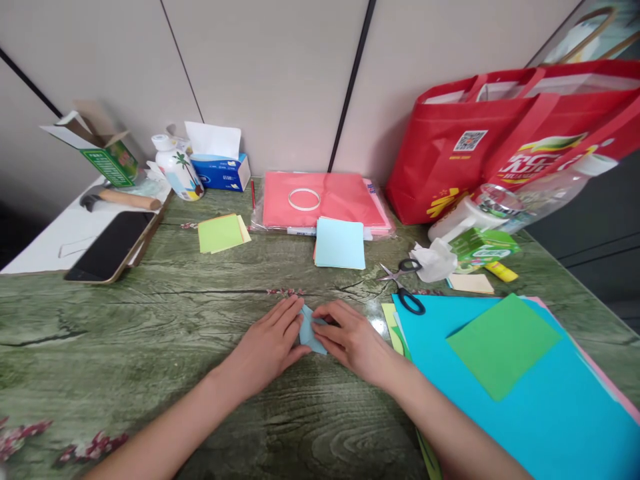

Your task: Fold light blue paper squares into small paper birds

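Observation:
A small piece of folded light blue paper (311,339) lies on the table between my two hands. My left hand (276,337) holds its left edge, with the fingers at the top corner and the thumb near the bottom. From the other side, my right hand (350,337) pinches the paper's right part with bent fingers. The fingers cover both sides of the paper, so its full folded shape is hidden. Beyond my hands sits a stack of light blue square sheets (340,244).
Black-handled scissors (406,283) lie open right of the stack, by large blue sheets (465,413) with a green square (505,347) on top. Farther back are a red bag (445,147), pink paper packet (320,193) and tissue box (223,173). A phone (113,245) and hammer (120,198) lie left.

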Motion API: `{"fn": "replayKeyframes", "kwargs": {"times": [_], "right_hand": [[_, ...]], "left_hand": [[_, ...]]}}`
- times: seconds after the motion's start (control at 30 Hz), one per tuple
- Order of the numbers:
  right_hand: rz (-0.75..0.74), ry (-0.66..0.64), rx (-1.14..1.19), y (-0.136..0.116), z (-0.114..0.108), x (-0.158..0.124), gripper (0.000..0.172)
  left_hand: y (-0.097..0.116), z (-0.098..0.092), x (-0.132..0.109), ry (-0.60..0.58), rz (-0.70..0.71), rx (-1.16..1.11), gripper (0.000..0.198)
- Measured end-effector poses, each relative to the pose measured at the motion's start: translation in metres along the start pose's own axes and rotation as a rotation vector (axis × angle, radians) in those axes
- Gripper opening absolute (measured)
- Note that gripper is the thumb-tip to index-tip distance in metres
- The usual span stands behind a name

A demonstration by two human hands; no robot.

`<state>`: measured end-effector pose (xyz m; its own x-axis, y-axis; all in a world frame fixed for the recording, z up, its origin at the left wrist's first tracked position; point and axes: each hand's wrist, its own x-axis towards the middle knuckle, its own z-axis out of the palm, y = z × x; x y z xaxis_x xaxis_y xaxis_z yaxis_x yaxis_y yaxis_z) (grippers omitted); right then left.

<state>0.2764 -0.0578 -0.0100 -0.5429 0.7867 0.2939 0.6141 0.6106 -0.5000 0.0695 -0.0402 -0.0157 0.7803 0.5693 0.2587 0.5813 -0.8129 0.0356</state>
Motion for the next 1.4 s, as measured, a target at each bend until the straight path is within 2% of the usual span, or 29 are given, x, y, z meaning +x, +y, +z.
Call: {"fn": "replayKeyframes", "kwargs": {"times": [0.2, 0.47, 0.63, 0.87, 1.23, 1.4], "right_hand": [[-0.013, 0.004, 0.04, 0.001, -0.002, 0.0, 0.017], [-0.003, -0.06, 0.108, 0.002, -0.011, -0.001, 0.015], [-0.009, -0.059, 0.11, 0.004, -0.011, 0.0, 0.015], [-0.045, -0.056, 0.106, 0.005, -0.01, 0.0, 0.016], [-0.048, -0.064, 0.09, 0.005, -0.01, 0.001, 0.015], [-0.04, -0.08, 0.095, 0.004, -0.012, 0.003, 0.016]], "left_hand": [[0.0, 0.003, -0.001, 0.019, -0.005, -0.002, 0.043], [0.003, 0.005, -0.001, 0.042, 0.018, 0.033, 0.044], [0.006, 0.007, -0.001, 0.02, 0.003, 0.07, 0.046], [0.006, 0.013, -0.005, 0.013, -0.019, -0.004, 0.04], [0.01, 0.007, -0.005, 0.023, 0.042, 0.037, 0.04], [0.012, 0.009, -0.008, -0.018, 0.015, 0.031, 0.038]]}}
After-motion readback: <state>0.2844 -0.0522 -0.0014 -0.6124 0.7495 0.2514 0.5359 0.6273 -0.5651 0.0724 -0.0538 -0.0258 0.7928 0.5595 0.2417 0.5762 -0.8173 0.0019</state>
